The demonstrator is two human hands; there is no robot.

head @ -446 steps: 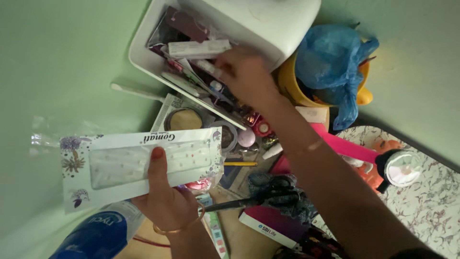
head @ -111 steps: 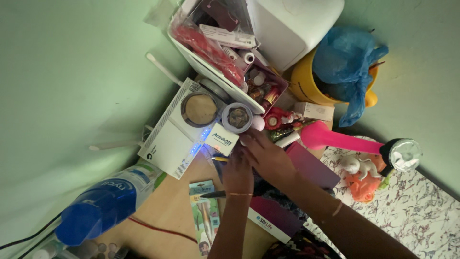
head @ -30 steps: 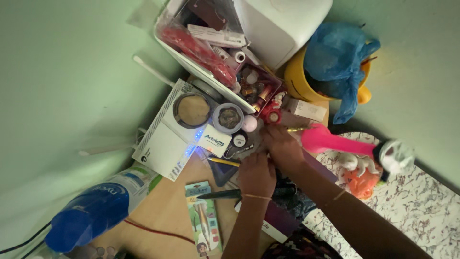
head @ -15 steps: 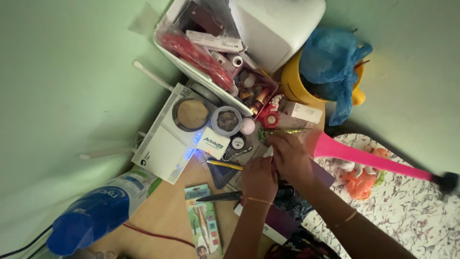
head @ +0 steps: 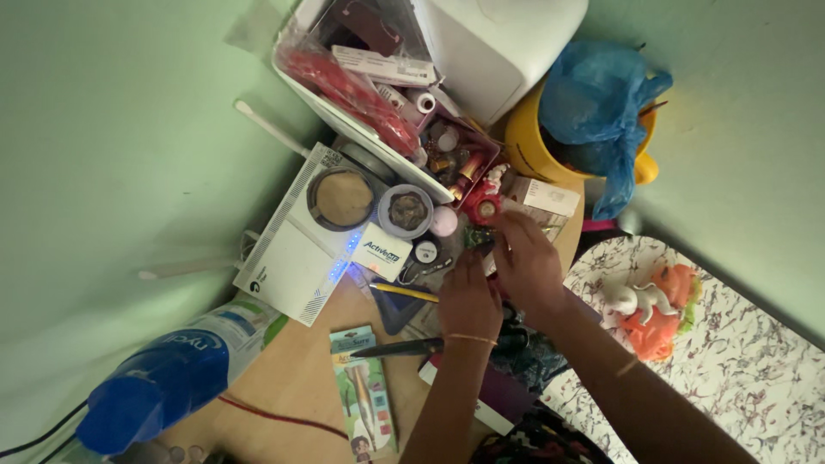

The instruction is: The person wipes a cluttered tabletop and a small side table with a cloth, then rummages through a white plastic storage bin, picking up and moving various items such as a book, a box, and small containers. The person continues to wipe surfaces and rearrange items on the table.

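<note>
A small dark green object sat on the cluttered bench below the red toy. The left hand and right hand met there, fingers pinched around it. The white router lay left.

Both forearms are bare, no sleeves showing. There's a thin gold bangle on the left wrist and another slim one on the right.

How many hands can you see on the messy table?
2. The left hand is in the middle of the clutter, by a small green thing. The right hand is right beside it, nearer the yellow bucket. No other hands show.
</note>
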